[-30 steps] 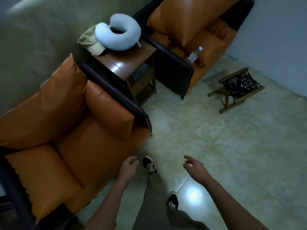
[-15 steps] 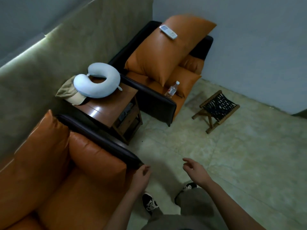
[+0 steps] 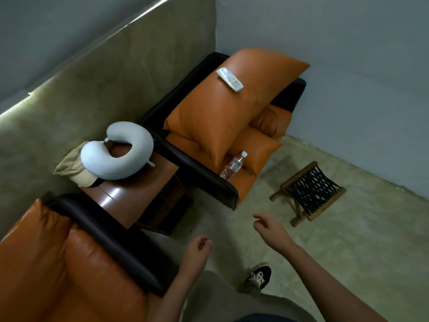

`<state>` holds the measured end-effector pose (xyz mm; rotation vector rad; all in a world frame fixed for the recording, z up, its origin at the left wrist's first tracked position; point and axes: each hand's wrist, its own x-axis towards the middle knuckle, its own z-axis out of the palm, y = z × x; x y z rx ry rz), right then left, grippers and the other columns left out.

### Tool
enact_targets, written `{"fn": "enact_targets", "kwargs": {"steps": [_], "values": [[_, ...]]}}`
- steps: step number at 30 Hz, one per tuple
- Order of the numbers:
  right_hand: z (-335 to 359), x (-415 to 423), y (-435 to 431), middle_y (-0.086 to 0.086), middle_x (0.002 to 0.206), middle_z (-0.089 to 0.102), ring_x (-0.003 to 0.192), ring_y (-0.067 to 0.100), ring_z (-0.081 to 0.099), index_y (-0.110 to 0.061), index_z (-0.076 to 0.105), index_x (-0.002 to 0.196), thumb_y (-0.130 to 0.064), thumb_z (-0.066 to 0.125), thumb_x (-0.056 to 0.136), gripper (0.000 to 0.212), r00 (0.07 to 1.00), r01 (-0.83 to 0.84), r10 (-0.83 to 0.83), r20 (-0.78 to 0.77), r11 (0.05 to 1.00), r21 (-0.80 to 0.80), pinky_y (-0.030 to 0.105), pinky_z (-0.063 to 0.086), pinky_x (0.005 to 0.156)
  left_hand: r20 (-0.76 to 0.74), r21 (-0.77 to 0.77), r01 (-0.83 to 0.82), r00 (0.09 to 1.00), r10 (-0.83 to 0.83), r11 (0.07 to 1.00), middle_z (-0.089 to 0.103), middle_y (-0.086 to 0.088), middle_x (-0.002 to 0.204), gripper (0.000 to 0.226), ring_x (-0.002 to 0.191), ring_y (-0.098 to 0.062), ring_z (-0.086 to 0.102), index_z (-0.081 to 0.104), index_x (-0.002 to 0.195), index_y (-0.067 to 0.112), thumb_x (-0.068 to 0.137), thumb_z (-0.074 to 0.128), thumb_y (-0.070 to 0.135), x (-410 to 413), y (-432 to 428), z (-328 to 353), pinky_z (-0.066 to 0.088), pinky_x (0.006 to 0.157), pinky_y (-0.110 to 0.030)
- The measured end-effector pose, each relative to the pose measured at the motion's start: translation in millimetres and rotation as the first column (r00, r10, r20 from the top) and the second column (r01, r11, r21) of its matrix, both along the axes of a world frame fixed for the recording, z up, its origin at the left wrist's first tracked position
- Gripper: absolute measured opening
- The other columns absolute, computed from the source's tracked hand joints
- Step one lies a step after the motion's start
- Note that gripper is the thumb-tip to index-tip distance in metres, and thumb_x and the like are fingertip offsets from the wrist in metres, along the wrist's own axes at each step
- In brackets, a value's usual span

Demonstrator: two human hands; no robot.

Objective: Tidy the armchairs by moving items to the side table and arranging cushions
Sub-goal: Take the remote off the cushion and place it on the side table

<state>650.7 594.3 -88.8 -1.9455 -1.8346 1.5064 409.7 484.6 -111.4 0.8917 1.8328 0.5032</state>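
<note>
The far armchair (image 3: pixel 222 187) holds a big orange cushion (image 3: pixel 222 112) lying tilted across it, with a white remote (image 3: pixel 229 79) on top. A clear water bottle (image 3: pixel 232 166) lies on its seat by smaller orange cushions (image 3: pixel 260 145). Between the chairs, the wooden side table (image 3: pixel 137 196) carries a pale neck pillow (image 3: pixel 118 154) and a beige cap (image 3: pixel 72 168). The near armchair (image 3: pixel 69 263) fills the lower left. My left hand (image 3: pixel 196 252) hangs loosely curled and empty by its dark armrest. My right hand (image 3: pixel 271 231) is empty, fingers apart, over the floor.
A low wooden folding stool (image 3: pixel 308 194) with black webbing stands on the tiled floor right of the far armchair. A beige padded wall panel (image 3: pixel 104 89) runs behind the chairs. My shoe (image 3: pixel 258 276) and trouser leg show at the bottom.
The view has swung up and toward the far armchair, bringing the remote and bottle closer. Both hands stay empty and have risen slightly in the view.
</note>
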Motion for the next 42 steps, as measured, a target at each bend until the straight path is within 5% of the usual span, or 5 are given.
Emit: {"fn": "enact_targets", "kwargs": {"steps": [12,16,26,35,42], "values": [[2,-46,199,0.003,0.125,0.067,0.107,0.015,0.063,-0.023,0.058,0.135,-0.029,0.055,0.098,0.038,0.999,0.015,-0.015,0.047,1.000,0.018,0.029,0.049,0.082,0.046,0.042,-0.101,0.994,0.099,0.994,0.066,0.015,0.106,0.018,0.104,-0.002,0.062,0.064,0.114,0.029,0.099,0.059,0.038,-26,191,-1,0.044,0.075,-0.013],[22,-65,260,-0.007,0.109,0.065,0.092,0.006,0.061,-0.023,0.059,0.131,-0.030,0.053,0.100,0.033,0.999,-0.007,0.002,0.046,0.995,0.104,0.019,0.046,0.068,0.052,0.093,-0.082,0.996,0.077,0.992,0.064,0.016,0.111,0.022,0.104,0.003,0.059,0.063,0.119,0.030,0.099,0.058,0.038,-38,254,9,0.042,0.076,-0.009],[50,-85,420,-0.007,0.090,0.066,0.077,0.010,0.063,-0.023,0.056,0.134,-0.034,0.056,0.096,0.040,0.995,0.025,-0.056,0.076,0.932,0.362,0.038,0.057,0.071,-0.084,0.198,0.042,0.996,-0.026,0.979,0.055,0.012,0.126,0.037,0.117,-0.006,0.052,0.058,0.132,0.028,0.100,0.052,0.045,-42,398,31,0.046,0.098,-0.028],[41,-107,528,0.007,0.150,0.039,0.139,0.026,0.037,-0.022,0.039,0.150,-0.037,0.065,0.093,0.065,0.996,-0.073,0.038,0.081,0.867,0.493,0.046,0.047,0.106,-0.233,0.236,0.082,0.972,-0.026,0.968,0.049,0.006,0.140,0.038,0.132,-0.014,0.044,0.053,0.138,0.028,0.100,0.054,0.027,-37,523,53,0.037,0.107,-0.028],[15,-109,562,0.004,0.154,0.034,0.142,0.023,0.031,-0.026,0.028,0.155,-0.043,0.069,0.089,0.080,0.984,-0.178,0.165,0.067,0.887,0.425,0.042,0.041,0.109,-0.198,0.318,-0.075,0.970,0.143,0.945,0.052,-0.002,0.141,0.047,0.132,-0.016,0.047,0.051,0.142,0.020,0.097,0.058,0.010,-35,617,54,0.037,0.104,-0.024]]}}
